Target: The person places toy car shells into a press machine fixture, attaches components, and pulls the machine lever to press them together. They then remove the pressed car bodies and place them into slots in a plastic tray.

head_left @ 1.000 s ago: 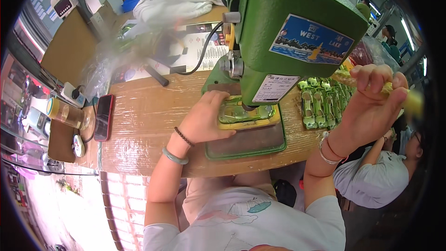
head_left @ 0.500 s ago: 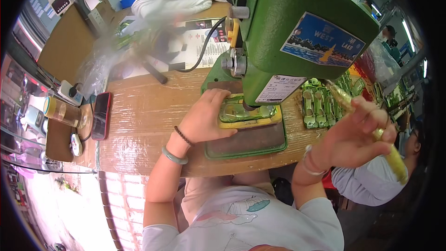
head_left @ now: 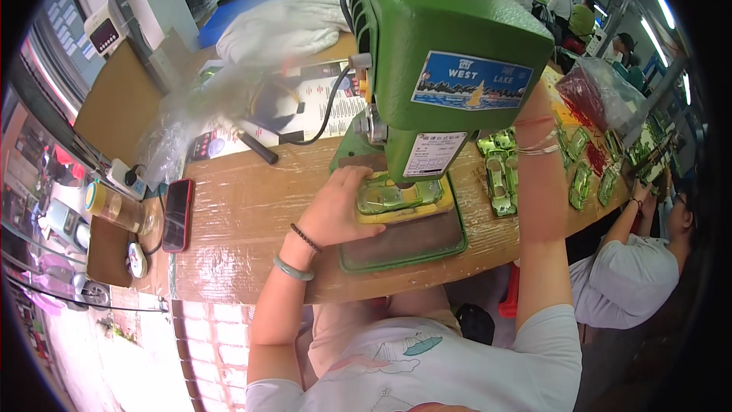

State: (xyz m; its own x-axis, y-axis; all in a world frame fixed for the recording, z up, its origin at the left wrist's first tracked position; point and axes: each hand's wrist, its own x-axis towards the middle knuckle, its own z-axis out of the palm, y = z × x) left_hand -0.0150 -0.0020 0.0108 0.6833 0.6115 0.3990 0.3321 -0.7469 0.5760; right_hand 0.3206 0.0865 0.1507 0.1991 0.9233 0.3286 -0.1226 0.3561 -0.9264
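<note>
A green, see-through toy car body (head_left: pixel 390 195) lies in a yellow holder (head_left: pixel 415 214) on the base plate (head_left: pixel 381 250) of a green bench drill press (head_left: pixel 450 27). My left hand (head_left: pixel 345 202) grips the holder at its left end, thumb along the near edge and fingers at the far side. The drill's chuck (head_left: pixel 404 184) stands right over the car body; whether the bit touches it is hidden. My right arm stretches up along the right side of the machine head. My right hand (head_left: pixel 537 99) is blurred there, its fingers hidden by the head.
More green car bodies (head_left: pixel 501 183) lie right of the press, with others (head_left: pixel 581 183) farther right. A phone (head_left: pixel 178 215), a lidded jar (head_left: pixel 114 207) and a black-handled tool (head_left: pixel 258 146) lie to the left. A co-worker (head_left: pixel 633 271) sits at the right.
My right hand, earlier on a yellow-wrapped lever at the lower right, has moved up and away beside the machine head. The view has shifted. My left hand stays on the holder.
</note>
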